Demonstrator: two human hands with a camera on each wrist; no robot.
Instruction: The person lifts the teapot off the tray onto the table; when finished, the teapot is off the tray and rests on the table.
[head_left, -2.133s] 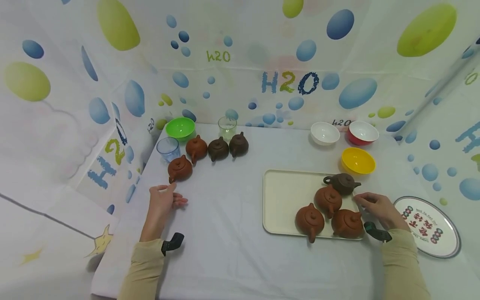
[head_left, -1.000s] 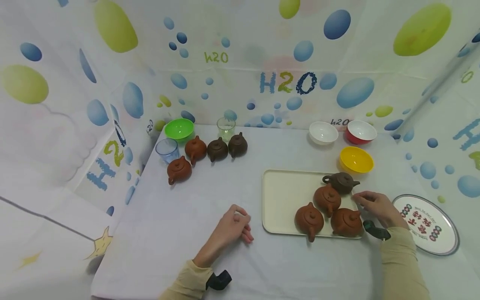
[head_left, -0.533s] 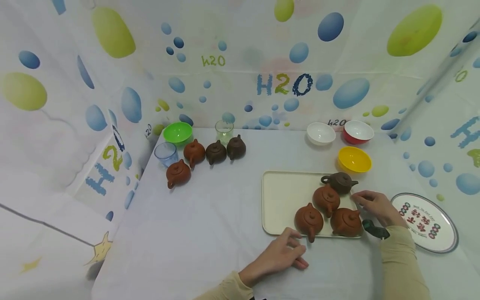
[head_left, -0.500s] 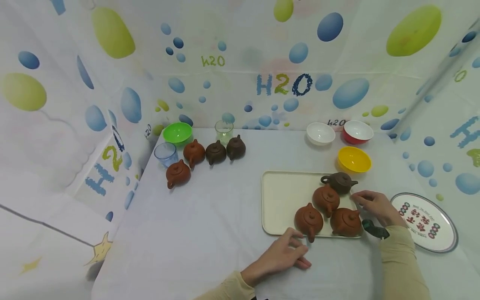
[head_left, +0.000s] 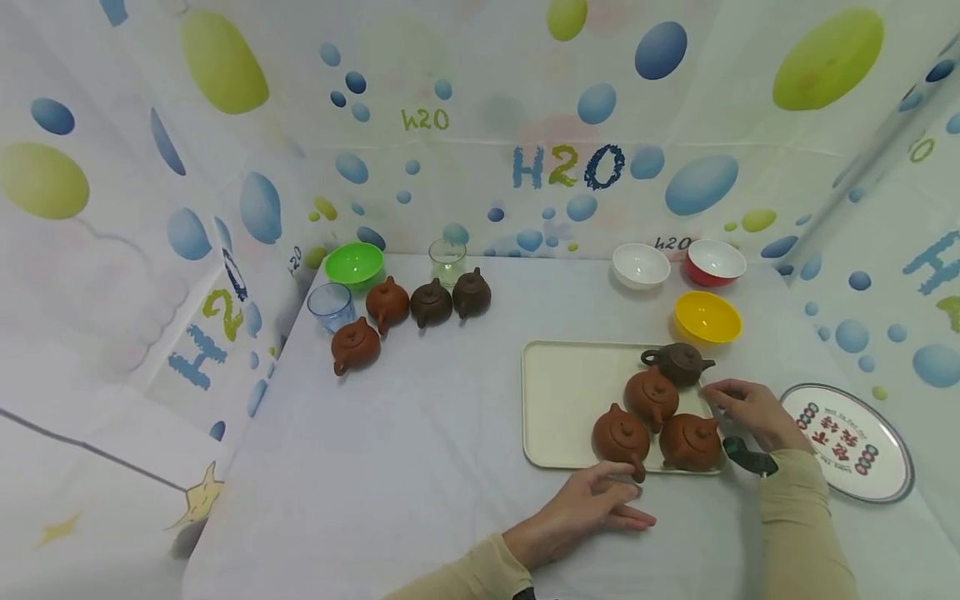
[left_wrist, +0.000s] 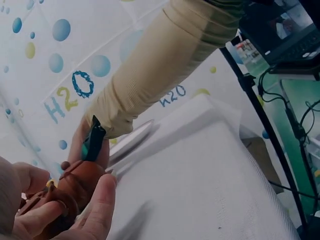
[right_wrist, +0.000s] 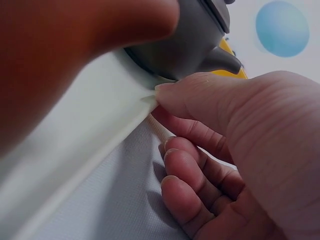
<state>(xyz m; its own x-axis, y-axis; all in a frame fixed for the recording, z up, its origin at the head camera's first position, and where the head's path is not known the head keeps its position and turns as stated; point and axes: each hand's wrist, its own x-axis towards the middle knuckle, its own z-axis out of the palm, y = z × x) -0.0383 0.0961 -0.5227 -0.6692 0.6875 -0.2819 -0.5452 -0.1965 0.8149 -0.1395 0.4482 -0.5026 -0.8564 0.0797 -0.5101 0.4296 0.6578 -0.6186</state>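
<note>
My right hand [head_left: 753,412] pinches the right rim of a cream tray [head_left: 570,404]. In the right wrist view, the thumb lies on top of the rim and the forefinger under it. My left hand [head_left: 581,512] reaches the tray's front edge. Its thumb and forefinger are at the part of a reddish-brown teapot [head_left: 621,433] that juts over this edge, and its other fingers stretch out. Also on the tray are a second reddish-brown teapot [head_left: 651,398], a third [head_left: 692,443] at the front right corner and a dark brown teapot [head_left: 678,364] at the back.
Behind the tray stand yellow [head_left: 707,318], white [head_left: 641,267] and red-and-white [head_left: 716,263] bowls. An oval plate [head_left: 851,442] lies to the right. At the back left are several teapots [head_left: 356,343], a green bowl [head_left: 354,265], a blue glass [head_left: 331,308] and a clear glass [head_left: 447,262].
My left hand has moved from the back-left teapots to the tray's front edge. The front teapot on the tray has turned slightly, its jutting part shifting right. My right hand has stayed at the rim.
</note>
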